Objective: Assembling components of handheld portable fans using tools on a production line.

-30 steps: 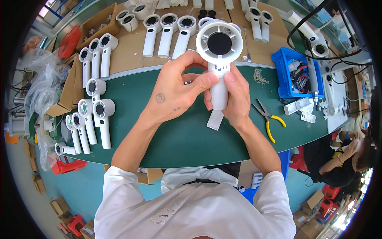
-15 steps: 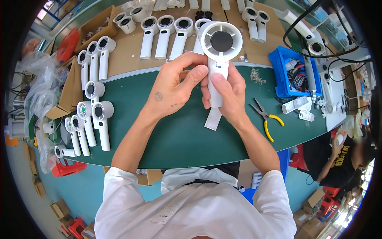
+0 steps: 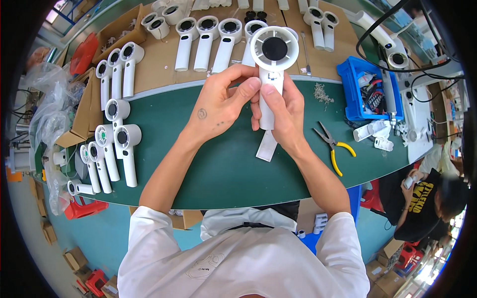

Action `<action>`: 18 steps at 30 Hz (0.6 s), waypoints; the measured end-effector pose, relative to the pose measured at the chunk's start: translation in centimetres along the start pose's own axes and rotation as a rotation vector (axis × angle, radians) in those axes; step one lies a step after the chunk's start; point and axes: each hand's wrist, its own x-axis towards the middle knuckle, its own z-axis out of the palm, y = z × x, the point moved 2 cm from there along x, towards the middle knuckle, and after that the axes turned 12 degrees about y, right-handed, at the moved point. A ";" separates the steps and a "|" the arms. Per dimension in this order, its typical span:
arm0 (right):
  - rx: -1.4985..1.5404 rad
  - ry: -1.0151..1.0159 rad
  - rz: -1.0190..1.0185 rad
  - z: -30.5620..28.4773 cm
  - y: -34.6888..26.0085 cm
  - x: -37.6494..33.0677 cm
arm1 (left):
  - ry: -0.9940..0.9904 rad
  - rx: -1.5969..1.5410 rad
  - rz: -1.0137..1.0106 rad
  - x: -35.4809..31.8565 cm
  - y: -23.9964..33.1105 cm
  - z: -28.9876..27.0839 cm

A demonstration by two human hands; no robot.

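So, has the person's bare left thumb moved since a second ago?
Yes: the left thumb has shifted left and farther up the picture, judged against the metal pliers with yellow handles on the green tabletop.

Bright, fairly even light fills the view, leaving soft shadows on the green table (image 3: 223,186), whose near edge bows toward six o'clock. Glare washes out patches near ten and four o'clock; black rims the fisheye; the centre looks sharp.

My right grip (image 3: 285,113) hides part of the white fan (image 3: 272,75). My view's upper edge cuts off white pieces (image 3: 258,5); the silvery bits (image 3: 322,93) are too small to tell.
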 end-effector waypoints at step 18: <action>-0.007 0.040 -0.013 -0.1 0.8 0.0 | 0.000 0.054 -0.004 0.2 -0.7 0.0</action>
